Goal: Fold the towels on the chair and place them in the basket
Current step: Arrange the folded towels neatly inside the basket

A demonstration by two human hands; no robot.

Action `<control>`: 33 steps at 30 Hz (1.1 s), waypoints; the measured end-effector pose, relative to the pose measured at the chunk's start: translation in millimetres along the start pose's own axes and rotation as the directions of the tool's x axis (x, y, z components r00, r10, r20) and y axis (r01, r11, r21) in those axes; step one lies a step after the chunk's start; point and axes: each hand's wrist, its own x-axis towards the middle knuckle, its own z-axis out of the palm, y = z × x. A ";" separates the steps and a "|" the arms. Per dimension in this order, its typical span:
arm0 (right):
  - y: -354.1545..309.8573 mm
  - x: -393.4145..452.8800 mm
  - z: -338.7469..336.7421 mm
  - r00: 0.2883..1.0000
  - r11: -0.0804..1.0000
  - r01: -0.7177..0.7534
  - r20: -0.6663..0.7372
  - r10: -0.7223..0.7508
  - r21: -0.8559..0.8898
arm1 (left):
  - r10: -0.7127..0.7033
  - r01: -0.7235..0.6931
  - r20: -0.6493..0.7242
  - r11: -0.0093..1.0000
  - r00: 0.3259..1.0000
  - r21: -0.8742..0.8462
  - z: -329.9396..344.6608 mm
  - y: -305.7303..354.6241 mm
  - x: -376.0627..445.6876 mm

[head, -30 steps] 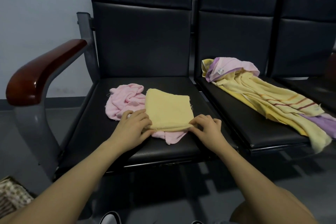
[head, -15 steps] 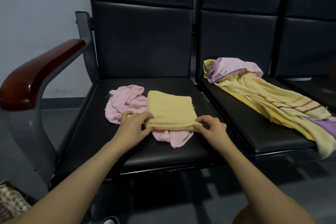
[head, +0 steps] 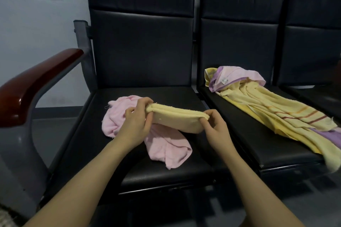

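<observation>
Left hand (head: 137, 123) and right hand (head: 215, 130) pinch opposite ends of a folded yellow towel (head: 177, 120), held lengthwise between them above a pink towel (head: 166, 145).

Left hand (head: 135, 124), right hand (head: 216, 131), both pinching.

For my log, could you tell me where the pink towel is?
The pink towel lies crumpled on the left chair seat, under the lifted yellow towel.

a: what can't be made out?
b: the left hand (head: 136, 125) covers part of the pink towel (head: 166, 143); the folded yellow towel (head: 177, 120) hides more of it.
a: and at the edges?
b: the striped towel (head: 276, 116) runs off the right edge; a woven corner (head: 4, 217) at bottom left is cut off, too little to identify.
</observation>
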 end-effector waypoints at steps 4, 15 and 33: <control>-1.1 14.0 10.6 0.991 0.999 0.036 -0.127 -0.039 -0.024 | -0.065 0.061 -0.071 0.996 0.995 -0.064 5.3 8.2 20.0; 14.4 75.1 36.3 0.958 0.934 -0.137 -0.283 0.041 -0.329 | -0.225 0.266 -0.197 0.938 0.954 0.221 41.7 -2.0 86.4; 48.5 67.1 42.8 0.941 0.605 0.030 0.226 0.250 -0.796 | -0.116 -0.184 0.469 0.817 0.876 0.546 68.1 -29.9 70.2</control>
